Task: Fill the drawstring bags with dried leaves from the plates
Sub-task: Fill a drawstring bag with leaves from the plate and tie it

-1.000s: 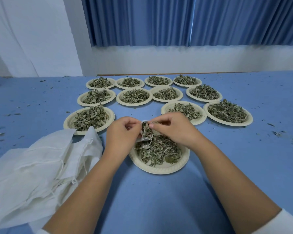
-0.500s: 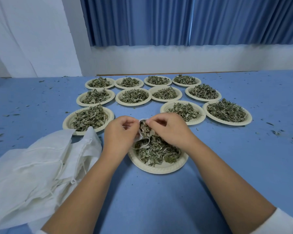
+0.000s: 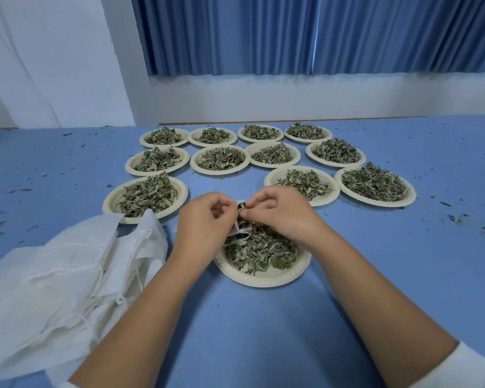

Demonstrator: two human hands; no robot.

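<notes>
A person's left hand and right hand met close together over the nearest paper plate, both clamped on a small white drawstring bag held between them. The left hand's curled fingers and thumb gripped one side of the bag's mouth, and the right hand's thumb and fingertips pinched the other side, where a few dark leaves showed at the opening. The bag hung just above the far edge of the plate, its cord trailing down onto the dried leaves heaped there; most of the bag was hidden behind the fingers, so how full it was could not be told.

The plate sat on a blue table directly in front of the person. To the left of it, under the left forearm, lay a heap of white drawstring bags, crumpled and overlapping, their cords loose. Beyond the hands stood eleven more paper plates in three rough rows, each piled with dried leaves. Leaf crumbs were scattered across the table on both sides. A white sleeve showed at the right forearm. Blue curtains and a white wall closed off the back
</notes>
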